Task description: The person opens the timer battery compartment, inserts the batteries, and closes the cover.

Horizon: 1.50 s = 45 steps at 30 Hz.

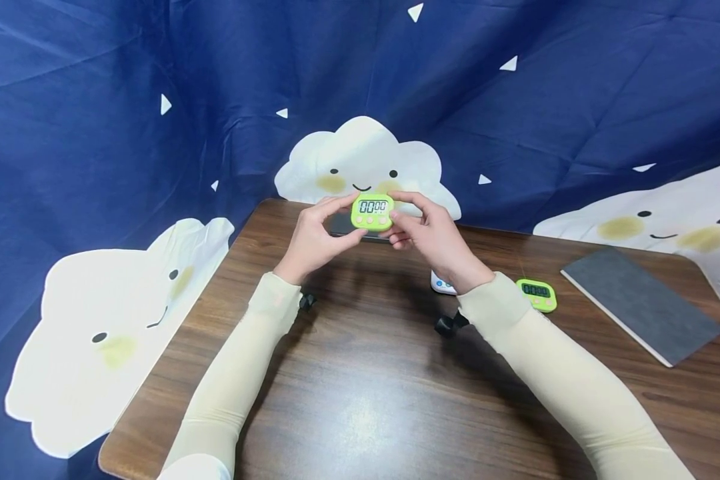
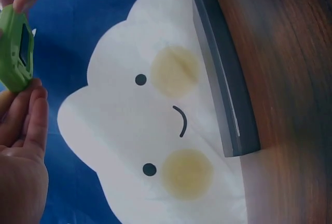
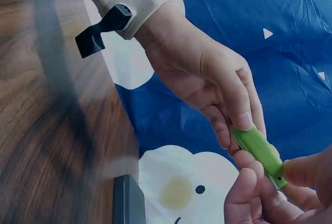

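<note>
A lime-green digital timer (image 1: 372,212) is held up over the far part of the table, its screen reading zeros and facing the head camera. My left hand (image 1: 318,237) grips its left side, forefinger at the top corner and thumb below. From the other side, my right hand (image 1: 435,237) pinches the right edge between forefinger and thumb, the other fingers bent beneath. The left wrist view catches the timer (image 2: 16,50) at its left border, seen from the side. In the right wrist view, both hands meet at the narrow green edge of the timer (image 3: 259,154).
Behind the raised timer, a dark box (image 2: 225,73) lies along the back of the wooden table (image 1: 360,373). A second green timer (image 1: 537,295) lies by the right sleeve, near a grey notebook (image 1: 642,307). A white device with blue buttons (image 1: 443,283) is partly hidden under the right wrist.
</note>
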Available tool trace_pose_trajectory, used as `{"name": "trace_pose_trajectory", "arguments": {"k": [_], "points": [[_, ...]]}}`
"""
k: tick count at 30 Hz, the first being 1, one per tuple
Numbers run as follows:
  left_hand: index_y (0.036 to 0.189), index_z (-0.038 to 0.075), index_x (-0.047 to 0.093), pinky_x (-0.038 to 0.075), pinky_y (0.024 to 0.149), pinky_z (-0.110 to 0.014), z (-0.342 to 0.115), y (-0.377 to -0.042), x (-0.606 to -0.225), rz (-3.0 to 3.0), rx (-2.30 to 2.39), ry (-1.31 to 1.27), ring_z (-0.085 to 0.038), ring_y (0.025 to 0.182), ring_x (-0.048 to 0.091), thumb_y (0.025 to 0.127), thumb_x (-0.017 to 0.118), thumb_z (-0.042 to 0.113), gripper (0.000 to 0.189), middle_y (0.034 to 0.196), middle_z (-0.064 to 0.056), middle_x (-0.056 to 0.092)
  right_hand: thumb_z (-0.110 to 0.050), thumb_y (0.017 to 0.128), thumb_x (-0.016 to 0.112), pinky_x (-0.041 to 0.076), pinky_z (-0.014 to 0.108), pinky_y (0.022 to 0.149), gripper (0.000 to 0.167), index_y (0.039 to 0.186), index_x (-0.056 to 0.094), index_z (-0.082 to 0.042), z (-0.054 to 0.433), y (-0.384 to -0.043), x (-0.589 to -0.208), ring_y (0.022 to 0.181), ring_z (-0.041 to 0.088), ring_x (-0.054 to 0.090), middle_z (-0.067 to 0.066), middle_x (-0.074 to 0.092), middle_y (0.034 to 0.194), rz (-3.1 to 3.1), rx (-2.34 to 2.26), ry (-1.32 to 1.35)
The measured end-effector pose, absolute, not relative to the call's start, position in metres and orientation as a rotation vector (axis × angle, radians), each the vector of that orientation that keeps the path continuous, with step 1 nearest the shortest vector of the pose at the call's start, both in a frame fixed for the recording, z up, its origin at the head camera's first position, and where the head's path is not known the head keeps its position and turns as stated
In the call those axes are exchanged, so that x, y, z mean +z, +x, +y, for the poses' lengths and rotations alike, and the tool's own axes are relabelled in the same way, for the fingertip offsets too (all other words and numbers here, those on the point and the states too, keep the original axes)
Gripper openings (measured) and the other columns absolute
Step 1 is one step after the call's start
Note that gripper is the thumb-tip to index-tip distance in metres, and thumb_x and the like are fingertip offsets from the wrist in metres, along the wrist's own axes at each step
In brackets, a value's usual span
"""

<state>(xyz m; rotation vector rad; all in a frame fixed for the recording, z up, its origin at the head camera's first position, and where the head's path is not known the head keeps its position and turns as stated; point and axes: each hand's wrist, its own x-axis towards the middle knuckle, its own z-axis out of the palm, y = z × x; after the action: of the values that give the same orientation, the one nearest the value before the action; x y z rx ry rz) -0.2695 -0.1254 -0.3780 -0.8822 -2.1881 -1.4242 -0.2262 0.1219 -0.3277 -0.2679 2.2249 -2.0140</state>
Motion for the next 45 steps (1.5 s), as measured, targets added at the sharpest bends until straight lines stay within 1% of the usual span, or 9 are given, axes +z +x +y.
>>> {"name": "trace_pose_trajectory", "arguments": {"k": [6, 9, 13, 15, 20, 27, 34, 37, 45], "points": [[0.145, 0.015, 0.077, 0.057, 0.111, -0.039, -0.126, -0.268, -0.376, -2.184, -1.421, -0.862, -0.023, 0.120, 0.074, 0.088, 0.096, 0.016, 0.060, 0.135, -0.007, 0.082, -0.021, 0.111, 0.072, 0.059, 0.020, 0.076, 0.050, 0.159, 0.062, -0.011, 0.130, -0.232, -0.327, 0.095, 0.012, 0.071, 0.015, 0.078, 0.120, 2.516, -1.776, -0.424], [0.145, 0.016, 0.077, 0.055, 0.109, -0.033, -0.126, -0.267, -0.375, -2.188, -1.418, -0.865, -0.022, 0.120, 0.074, 0.088, 0.096, 0.016, 0.060, 0.135, -0.006, 0.082, -0.023, 0.106, 0.080, 0.058, 0.019, 0.082, 0.052, 0.154, 0.067, -0.009, 0.134, -0.235, -0.325, 0.105, 0.018, 0.070, 0.014, 0.077, 0.124, 2.654, -1.645, -0.532], [0.145, 0.016, 0.077, 0.056, 0.110, -0.034, -0.127, -0.267, -0.374, -2.206, -1.420, -0.870, -0.023, 0.121, 0.074, 0.088, 0.096, 0.016, 0.060, 0.132, -0.007, 0.083, -0.020, 0.098, 0.089, 0.064, 0.031, 0.103, 0.056, 0.150, 0.071, -0.007, 0.135, -0.235, -0.323, 0.115, 0.024, 0.071, 0.013, 0.076, 0.128, 2.788, -1.516, -0.651], [0.145, 0.016, 0.077, 0.056, 0.112, -0.037, -0.127, -0.267, -0.375, -2.225, -1.429, -0.860, -0.024, 0.122, 0.074, 0.089, 0.096, 0.018, 0.059, 0.130, -0.007, 0.083, -0.020, 0.095, 0.092, 0.064, 0.042, 0.106, 0.059, 0.149, 0.072, -0.007, 0.135, -0.234, -0.322, 0.116, 0.026, 0.069, 0.011, 0.075, 0.130, 2.864, -1.430, -0.695], [0.143, 0.014, 0.078, 0.056, 0.114, -0.043, -0.129, -0.268, -0.377, -2.259, -1.434, -0.845, -0.029, 0.121, 0.075, 0.088, 0.096, 0.018, 0.058, 0.127, -0.009, 0.083, -0.025, 0.092, 0.095, 0.059, 0.049, 0.103, 0.065, 0.150, 0.071, -0.007, 0.130, -0.232, -0.327, 0.114, 0.030, 0.067, 0.011, 0.074, 0.130, 3.010, -1.239, -0.755], [0.138, 0.013, 0.080, 0.059, 0.109, -0.038, -0.128, -0.275, -0.383, -2.311, -1.369, -0.879, -0.024, 0.124, 0.075, 0.086, 0.098, 0.020, 0.056, 0.132, -0.007, 0.083, -0.027, 0.089, 0.096, 0.059, 0.050, 0.104, 0.063, 0.145, 0.074, -0.009, 0.132, -0.239, -0.341, 0.117, 0.031, 0.069, 0.010, 0.076, 0.131, 2.999, -1.238, -0.703], [0.142, 0.010, 0.077, 0.061, 0.110, -0.050, -0.126, -0.292, -0.409, -2.686, -1.176, -0.969, -0.026, 0.121, 0.076, 0.090, 0.096, 0.034, 0.060, 0.128, -0.007, 0.083, -0.028, 0.089, 0.094, 0.060, 0.042, 0.096, 0.057, 0.138, 0.075, -0.003, 0.140, -0.257, -0.383, 0.109, 0.029, 0.074, 0.012, 0.081, 0.121, 2.841, -1.122, -0.583], [0.142, 0.011, 0.078, 0.062, 0.110, -0.048, -0.124, -0.299, -0.419, -2.847, -1.072, -1.007, -0.023, 0.122, 0.076, 0.092, 0.094, 0.038, 0.059, 0.127, -0.006, 0.083, -0.025, 0.089, 0.094, 0.062, 0.038, 0.092, 0.059, 0.139, 0.073, 0.000, 0.141, -0.261, -0.400, 0.105, 0.025, 0.076, 0.012, 0.082, 0.118, 2.762, -1.103, -0.527], [0.134, 0.010, 0.081, 0.063, 0.107, -0.045, -0.119, -0.307, -0.431, -3.024, -0.866, -1.077, -0.022, 0.116, 0.077, 0.090, 0.094, 0.036, 0.053, 0.123, -0.006, 0.084, -0.029, 0.087, 0.094, 0.054, 0.032, 0.080, 0.056, 0.132, 0.076, -0.001, 0.131, -0.265, -0.424, 0.088, 0.022, 0.067, 0.010, 0.079, 0.105, 2.795, -0.890, -0.477]]}}
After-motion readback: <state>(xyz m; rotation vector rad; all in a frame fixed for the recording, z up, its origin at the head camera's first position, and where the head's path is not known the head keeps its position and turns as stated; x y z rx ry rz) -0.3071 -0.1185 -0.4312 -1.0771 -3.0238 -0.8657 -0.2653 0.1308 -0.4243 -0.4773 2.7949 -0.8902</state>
